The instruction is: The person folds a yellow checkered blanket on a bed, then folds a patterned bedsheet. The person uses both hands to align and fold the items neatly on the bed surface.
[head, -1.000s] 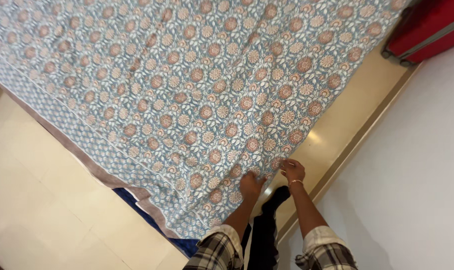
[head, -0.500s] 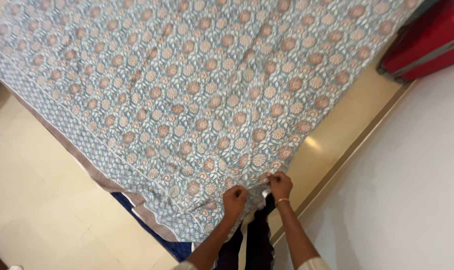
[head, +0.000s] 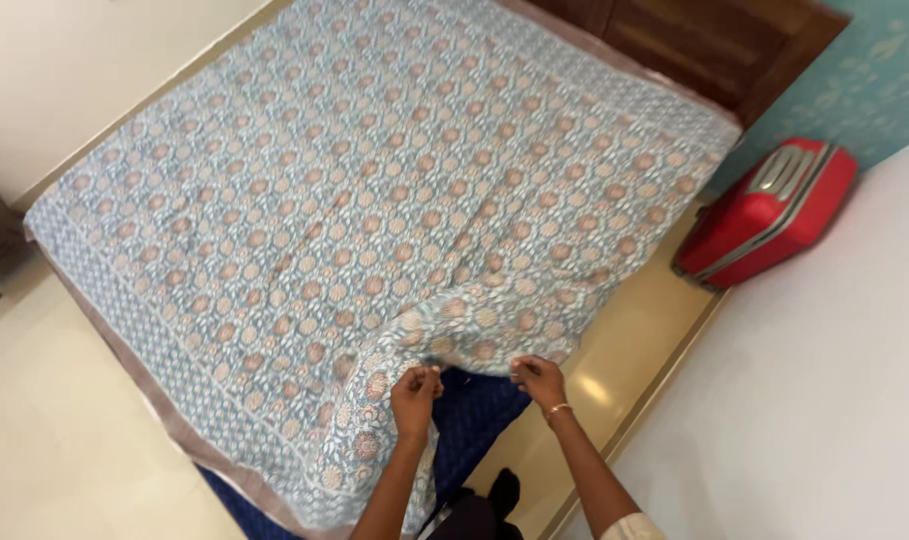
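Left hand (head: 416, 392) and right hand (head: 538, 378), both pinched shut on lifted corner of floral bedsheet (head: 375, 190); dark blue mattress (head: 475, 415) exposed beneath, red suitcase (head: 770, 213) nearby.

Thin bangle on right hand (head: 540, 381) wrist, pale sleeve edge at R elbow, dark trousers.

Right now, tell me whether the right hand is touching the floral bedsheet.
Touching. The head view shows the right hand pinching the lifted edge of the floral bedsheet, fingers closed on the fabric, with the left hand gripping it alongside.
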